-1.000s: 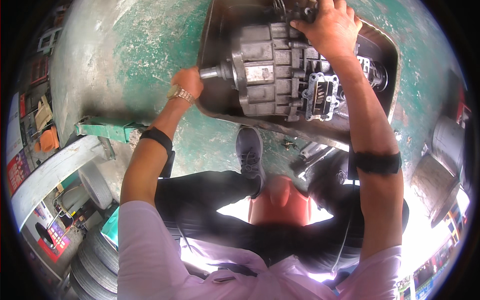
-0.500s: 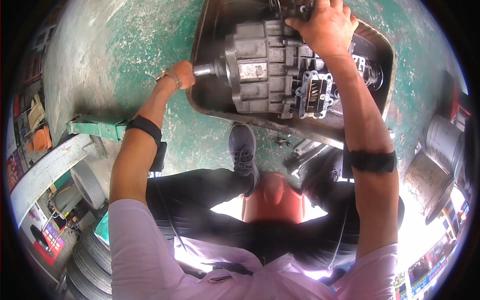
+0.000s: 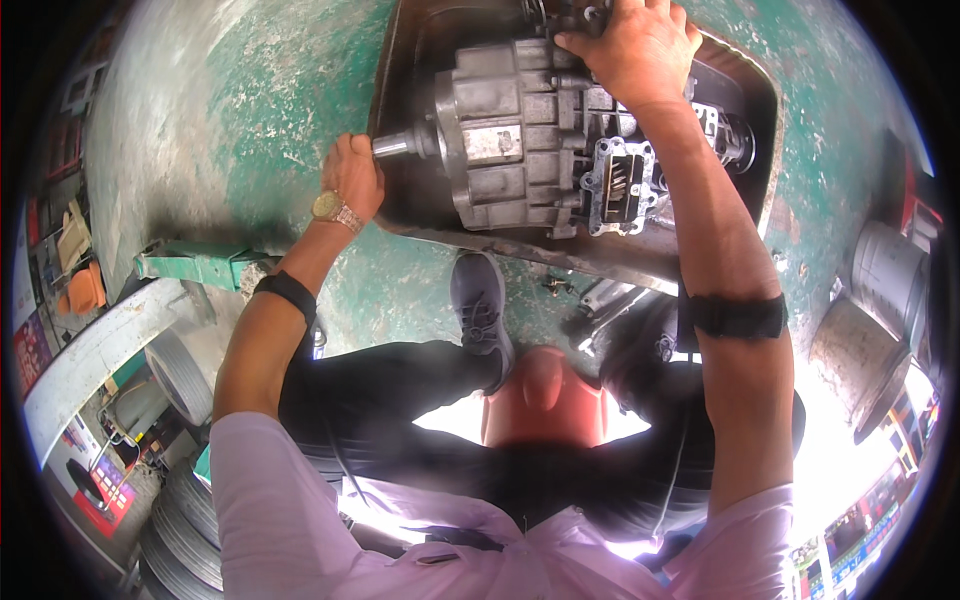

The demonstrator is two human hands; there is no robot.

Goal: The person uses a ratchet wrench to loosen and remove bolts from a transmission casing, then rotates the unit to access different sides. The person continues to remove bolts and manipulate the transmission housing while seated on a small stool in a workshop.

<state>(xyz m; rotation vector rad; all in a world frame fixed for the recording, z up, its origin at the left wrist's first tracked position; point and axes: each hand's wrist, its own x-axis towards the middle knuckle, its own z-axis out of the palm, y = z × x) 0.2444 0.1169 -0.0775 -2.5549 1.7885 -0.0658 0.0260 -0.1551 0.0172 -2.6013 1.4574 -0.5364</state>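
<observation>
A grey metal gearbox (image 3: 500, 185) lies on its side in a dark, rust-stained metal tray (image 3: 610, 272). Its shaft (image 3: 398, 144) points left past the tray's rim. My left hand (image 3: 352, 180) is closed at the shaft's outer end, fingers curled around the tip, a wristwatch showing below it. Over the gearbox's far side, my right hand (image 3: 645, 55) grips the housing with the thumb spread left; its fingertips are partly hidden. Near that hand, an open rectangular port (image 3: 622, 187) in the housing shows gear teeth inside.
Metal parts (image 3: 615, 300) lie on the green floor near my right shoe. A red plastic stool (image 3: 545, 400) stands between my legs. Tyres (image 3: 185, 520) and a green metal beam (image 3: 200, 262) are at the left, grey drums (image 3: 885, 270) at the right.
My left wrist has turned, so the watch face now shows, and that hand has shifted slightly left and down. My right hand keeps its place on the gearbox; the whole view has shifted slightly.
</observation>
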